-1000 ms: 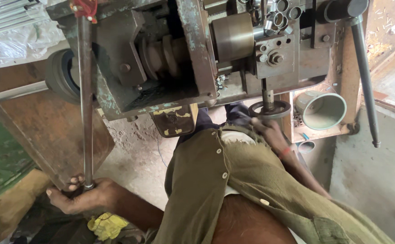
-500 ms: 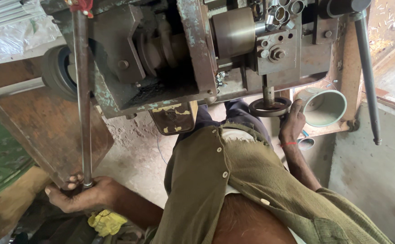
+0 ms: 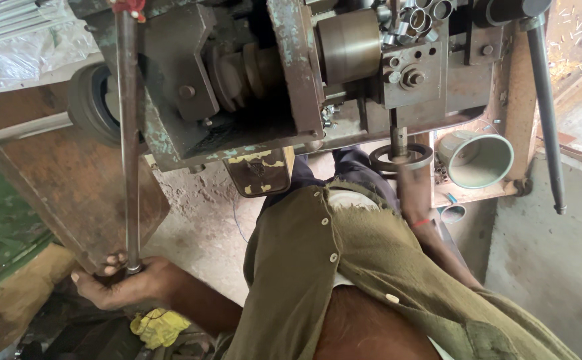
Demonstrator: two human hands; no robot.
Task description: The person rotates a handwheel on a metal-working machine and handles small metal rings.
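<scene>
Head view: left hand grips lever; right hand (blurred, grip unclear) touches ring.

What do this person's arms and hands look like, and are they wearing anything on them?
Both hands are bare, with no gloves. The left hand shows dusty fingernails, and its forearm is uncovered. The right hand has a thin red band around the wrist. An olive-green buttoned shirt with a frayed edge hangs open; its sleeve covers the upper right arm.

Left hand gripping long steel lever, right hand at round ring
</scene>
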